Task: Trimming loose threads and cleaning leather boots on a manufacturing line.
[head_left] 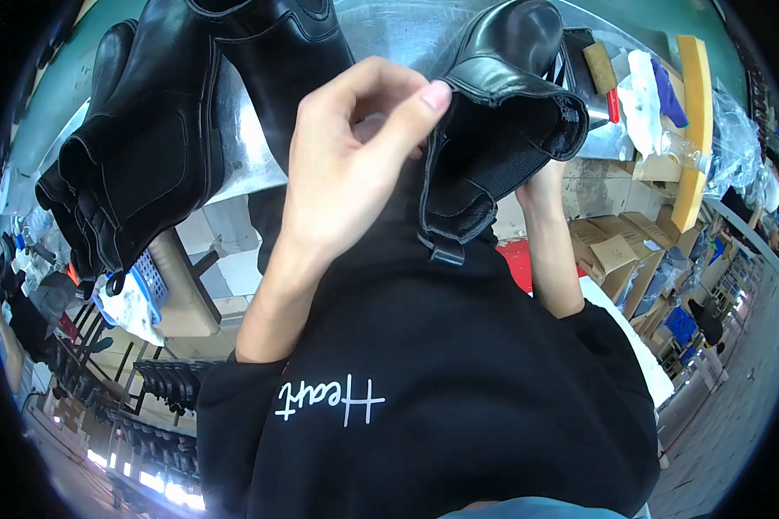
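A glossy black ankle boot (512, 43) is tilted in front of me, its toe pointing away and its open shaft facing me. Elastic side panels and a pull tab at the shaft's rim show. My left hand (350, 156) is closed, thumb and fingers pinching the boot's edge on its left side. Behind the right side of the shaft, my right hand (541, 186) supports the boot; its fingers are hidden by the leather. More black boots (147, 147) stand close together to the left of my left hand, on the metal tabletop (389, 43).
At the right of the table lie a cork-coloured block (599, 69), a red-handled tool (613, 105), a white cloth (642, 99) and a long yellow strip (692, 130). Cardboard boxes (614, 255) stand below right. A blue-and-white basket (147, 285) sits lower left.
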`<action>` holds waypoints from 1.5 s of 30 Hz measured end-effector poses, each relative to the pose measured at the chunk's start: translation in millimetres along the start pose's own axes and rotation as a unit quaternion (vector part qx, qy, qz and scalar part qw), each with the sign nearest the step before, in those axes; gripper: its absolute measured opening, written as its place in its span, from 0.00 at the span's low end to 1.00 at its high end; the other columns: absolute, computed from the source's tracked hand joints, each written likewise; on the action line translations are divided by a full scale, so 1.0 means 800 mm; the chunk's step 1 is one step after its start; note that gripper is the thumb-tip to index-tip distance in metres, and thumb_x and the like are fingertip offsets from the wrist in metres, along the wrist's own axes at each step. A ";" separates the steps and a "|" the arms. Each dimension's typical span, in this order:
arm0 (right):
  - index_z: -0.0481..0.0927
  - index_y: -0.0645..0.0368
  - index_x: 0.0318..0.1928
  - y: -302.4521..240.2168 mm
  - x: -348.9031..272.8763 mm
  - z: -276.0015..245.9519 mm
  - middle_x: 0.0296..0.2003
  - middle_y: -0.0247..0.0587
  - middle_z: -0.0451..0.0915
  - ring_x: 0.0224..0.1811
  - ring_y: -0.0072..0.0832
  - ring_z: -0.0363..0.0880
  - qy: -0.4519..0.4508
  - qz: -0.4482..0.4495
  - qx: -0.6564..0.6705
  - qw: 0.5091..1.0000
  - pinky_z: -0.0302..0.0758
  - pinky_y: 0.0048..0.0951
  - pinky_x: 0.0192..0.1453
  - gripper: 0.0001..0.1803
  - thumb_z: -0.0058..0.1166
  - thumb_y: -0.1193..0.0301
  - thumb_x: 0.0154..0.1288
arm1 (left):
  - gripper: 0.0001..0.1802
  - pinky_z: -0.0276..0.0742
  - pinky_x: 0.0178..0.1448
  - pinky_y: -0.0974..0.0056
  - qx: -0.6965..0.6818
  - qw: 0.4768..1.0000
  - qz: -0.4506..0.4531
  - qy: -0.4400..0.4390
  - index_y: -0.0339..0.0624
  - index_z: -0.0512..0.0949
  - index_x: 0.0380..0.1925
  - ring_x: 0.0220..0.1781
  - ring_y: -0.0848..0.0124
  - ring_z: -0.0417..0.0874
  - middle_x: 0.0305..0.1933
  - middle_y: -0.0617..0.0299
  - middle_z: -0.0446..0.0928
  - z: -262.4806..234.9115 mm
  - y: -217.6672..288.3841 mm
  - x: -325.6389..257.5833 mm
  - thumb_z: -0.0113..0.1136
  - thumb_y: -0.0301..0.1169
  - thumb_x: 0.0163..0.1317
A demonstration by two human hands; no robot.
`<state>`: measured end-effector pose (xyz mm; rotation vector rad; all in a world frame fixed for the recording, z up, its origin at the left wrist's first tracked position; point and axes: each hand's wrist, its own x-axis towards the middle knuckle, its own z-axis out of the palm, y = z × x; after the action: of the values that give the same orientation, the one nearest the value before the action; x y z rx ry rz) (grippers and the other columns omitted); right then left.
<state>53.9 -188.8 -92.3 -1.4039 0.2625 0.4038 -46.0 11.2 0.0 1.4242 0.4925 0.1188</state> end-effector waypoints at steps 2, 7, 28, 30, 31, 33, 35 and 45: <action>0.77 0.61 0.45 0.000 0.004 -0.001 0.31 0.33 0.81 0.29 0.15 0.79 0.041 0.002 0.002 0.999 0.74 0.16 0.25 0.13 0.49 0.64 0.73 | 0.08 0.74 0.35 0.72 -0.049 0.998 0.025 0.010 0.32 0.80 0.34 0.29 0.79 0.77 0.27 0.64 0.77 0.000 -0.008 0.004 0.58 0.29 0.64; 0.74 0.56 0.37 -0.007 0.006 -0.002 0.21 0.25 0.75 0.14 0.09 0.67 0.003 0.033 -0.028 0.999 0.57 0.13 0.15 0.13 0.49 0.59 0.73 | 0.07 0.75 0.38 0.74 -0.081 0.994 0.012 0.072 0.31 0.81 0.39 0.33 0.79 0.79 0.34 0.61 0.81 0.004 -0.008 -0.003 0.58 0.23 0.63; 0.71 0.52 0.32 -0.006 0.006 -0.008 0.16 0.20 0.60 0.13 0.09 0.52 -0.038 0.019 -0.038 0.998 0.46 0.17 0.17 0.14 0.51 0.59 0.72 | 0.09 0.75 0.37 0.74 0.020 0.996 0.071 0.056 0.35 0.82 0.41 0.32 0.78 0.79 0.32 0.63 0.81 -0.008 -0.013 -0.008 0.55 0.26 0.66; 0.70 0.52 0.31 -0.008 0.006 -0.005 0.16 0.20 0.59 0.12 0.09 0.52 -0.036 0.024 -0.046 0.998 0.45 0.17 0.17 0.14 0.51 0.59 0.72 | 0.10 0.75 0.38 0.74 -0.031 0.995 0.072 0.065 0.35 0.81 0.43 0.33 0.78 0.80 0.33 0.62 0.81 -0.007 -0.020 -0.010 0.55 0.28 0.67; 0.70 0.52 0.31 -0.006 0.007 -0.006 0.16 0.20 0.59 0.12 0.09 0.52 -0.036 0.023 -0.047 0.998 0.45 0.17 0.17 0.14 0.51 0.59 0.72 | 0.10 0.75 0.39 0.73 -0.038 0.996 0.062 0.060 0.34 0.80 0.43 0.34 0.77 0.80 0.34 0.61 0.81 -0.010 -0.023 -0.012 0.55 0.29 0.68; 0.68 0.52 0.29 -0.001 0.010 -0.012 0.16 0.21 0.59 0.12 0.10 0.53 -0.045 0.006 -0.041 0.998 0.46 0.17 0.16 0.15 0.51 0.59 0.72 | 0.10 0.74 0.41 0.73 -0.062 0.996 0.020 0.058 0.34 0.80 0.39 0.35 0.77 0.80 0.34 0.62 0.81 -0.005 -0.020 -0.016 0.59 0.32 0.67; 0.67 0.52 0.29 -0.001 0.011 -0.012 0.17 0.22 0.59 0.12 0.10 0.54 -0.048 -0.002 -0.042 0.998 0.47 0.17 0.16 0.16 0.51 0.59 0.72 | 0.10 0.74 0.42 0.73 -0.060 0.997 0.007 0.044 0.35 0.79 0.37 0.34 0.78 0.79 0.34 0.63 0.80 -0.006 -0.018 -0.020 0.61 0.33 0.65; 0.69 0.57 0.28 0.004 0.006 -0.007 0.15 0.28 0.65 0.12 0.14 0.60 -0.063 -0.071 -0.087 0.992 0.57 0.20 0.15 0.18 0.49 0.60 0.74 | 0.10 0.60 0.31 0.74 0.056 0.997 0.008 0.053 0.36 0.73 0.27 0.26 0.82 0.65 0.23 0.71 0.67 -0.004 -0.010 -0.027 0.56 0.31 0.64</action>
<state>57.4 -192.9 -98.3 -1.5513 0.0227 0.4038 -67.9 4.9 -2.8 1.5364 0.5826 0.1839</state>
